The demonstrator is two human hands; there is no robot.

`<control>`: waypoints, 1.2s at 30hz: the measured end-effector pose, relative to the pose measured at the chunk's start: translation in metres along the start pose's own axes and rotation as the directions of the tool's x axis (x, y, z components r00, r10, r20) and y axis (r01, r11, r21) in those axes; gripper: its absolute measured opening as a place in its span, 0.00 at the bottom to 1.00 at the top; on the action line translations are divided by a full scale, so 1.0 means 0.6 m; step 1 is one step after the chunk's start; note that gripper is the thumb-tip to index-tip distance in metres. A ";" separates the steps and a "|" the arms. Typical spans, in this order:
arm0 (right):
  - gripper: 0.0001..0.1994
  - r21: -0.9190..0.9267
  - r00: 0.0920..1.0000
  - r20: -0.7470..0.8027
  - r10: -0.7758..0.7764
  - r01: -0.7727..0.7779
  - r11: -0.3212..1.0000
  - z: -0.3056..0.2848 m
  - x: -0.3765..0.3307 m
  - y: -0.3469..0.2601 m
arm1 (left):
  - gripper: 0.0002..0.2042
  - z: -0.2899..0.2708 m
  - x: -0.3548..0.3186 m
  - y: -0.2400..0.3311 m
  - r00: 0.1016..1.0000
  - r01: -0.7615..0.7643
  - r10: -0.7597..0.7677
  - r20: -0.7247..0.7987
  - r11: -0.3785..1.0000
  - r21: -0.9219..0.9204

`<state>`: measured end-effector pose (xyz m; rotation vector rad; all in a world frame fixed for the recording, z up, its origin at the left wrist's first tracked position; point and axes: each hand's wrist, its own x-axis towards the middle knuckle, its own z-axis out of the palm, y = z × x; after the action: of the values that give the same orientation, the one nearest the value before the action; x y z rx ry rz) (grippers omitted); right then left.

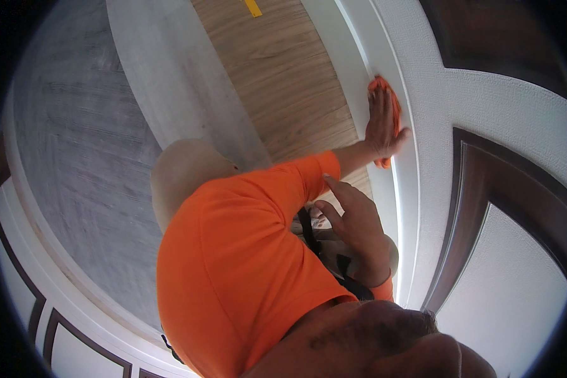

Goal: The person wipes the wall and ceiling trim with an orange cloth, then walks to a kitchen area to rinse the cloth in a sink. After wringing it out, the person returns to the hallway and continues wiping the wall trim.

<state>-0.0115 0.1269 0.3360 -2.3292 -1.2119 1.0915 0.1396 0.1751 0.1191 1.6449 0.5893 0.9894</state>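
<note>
My left hand (382, 124) reaches across to the right and lies along an orange cloth (395, 108), pressing it against the white baseboard (404, 189). Parts of the cloth stick out past the fingertips and below the palm. Close to my left elbow, my right hand (357, 220) is raised in the air with its fingers apart and nothing in it. The wood-look floor planks (283, 69) run beside the baseboard, partly hidden under my left arm.
A pale grey strip (170, 63) of floor lies left of the planks, then rough dark grey floor (82, 151). A yellow flat piece (253, 7) rests on the planks at the far edge. White textured wall (431, 113) with dark brown moulding (463, 189) rises at right.
</note>
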 end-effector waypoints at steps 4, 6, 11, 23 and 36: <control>0.25 0.024 0.994 -0.013 0.104 -0.104 0.994 -0.005 -0.017 0.005 | 0.38 -0.048 0.212 -0.033 0.982 0.088 -0.096 -0.163 0.994 -0.060; 0.25 0.012 0.991 -0.017 0.134 -0.133 0.991 -0.002 -0.034 0.016 | 0.40 -0.117 0.345 -0.024 0.915 0.327 -0.368 -0.162 0.916 -0.233; 0.25 0.035 0.984 -0.062 0.165 -0.163 0.986 -0.013 -0.051 0.046 | 0.43 -0.130 0.344 -0.015 0.905 0.349 -0.391 -0.169 0.908 -0.231; 0.26 -0.020 0.873 -0.379 -0.309 0.326 0.945 -0.109 -0.080 -0.014 | 0.46 -0.046 0.196 -0.011 0.969 0.173 -0.188 -0.159 0.980 -0.103; 0.22 0.100 0.781 -0.590 -0.203 0.320 0.942 -0.123 -0.037 -0.022 | 0.53 -0.014 0.008 0.016 0.998 0.054 -0.051 0.033 0.993 -0.104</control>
<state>0.0278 0.1229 0.4032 -2.0283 -1.0811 0.3390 0.1340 0.1805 0.1307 1.5416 0.5487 0.9400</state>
